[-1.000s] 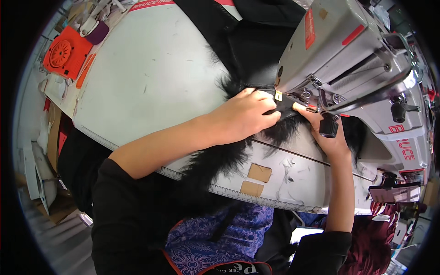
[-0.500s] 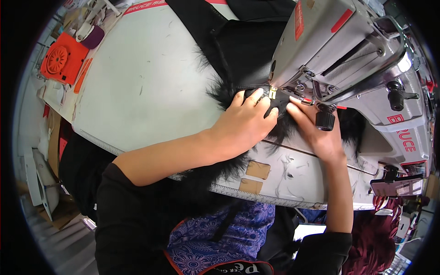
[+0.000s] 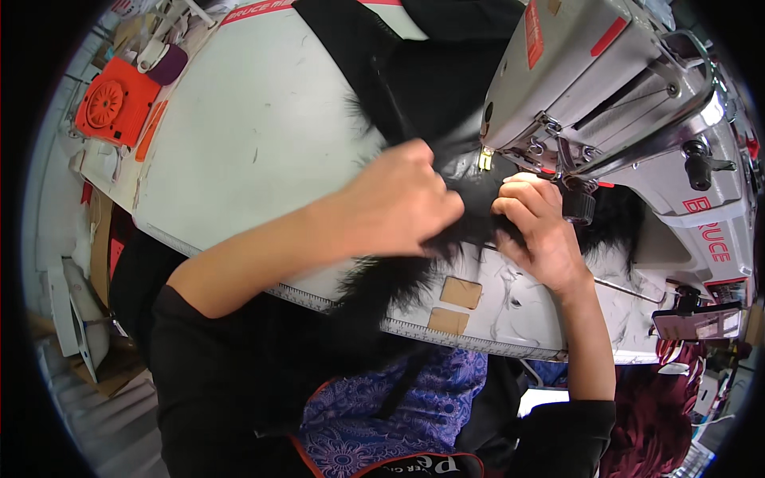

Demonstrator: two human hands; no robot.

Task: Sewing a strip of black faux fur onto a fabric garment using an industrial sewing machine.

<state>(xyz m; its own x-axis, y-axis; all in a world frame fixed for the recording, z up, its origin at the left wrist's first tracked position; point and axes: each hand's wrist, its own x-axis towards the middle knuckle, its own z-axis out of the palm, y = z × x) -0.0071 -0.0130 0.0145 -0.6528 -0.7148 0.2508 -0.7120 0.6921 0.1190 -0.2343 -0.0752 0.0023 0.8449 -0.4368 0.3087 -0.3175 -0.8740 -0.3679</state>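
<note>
Black fabric [image 3: 434, 76] with feathery black trim [image 3: 374, 291] lies under the needle and presser foot [image 3: 486, 159] of the sewing machine [image 3: 574, 72]. My left hand [image 3: 398, 199], blurred by motion, is closed on the fabric left of the presser foot, its fingertips hidden. My right hand [image 3: 538, 231] rests right and below the presser foot with fingers bent round the fabric and feathers, thumb lower down. The part of the fabric between my hands is dark and hard to make out.
The white machine table [image 3: 231, 135] has a ruler along its front edge and cardboard patches [image 3: 460, 293]. An orange plastic device [image 3: 111, 99] and purple roll [image 3: 167, 64] lie at the left. A phone in a holder [image 3: 693, 323] and burgundy fabric [image 3: 645, 406] are at the right.
My left hand has risen and moved left, its fingers curling closed. My right hand's fingers have come into fuller view as they bend over the fabric below the presser foot.
</note>
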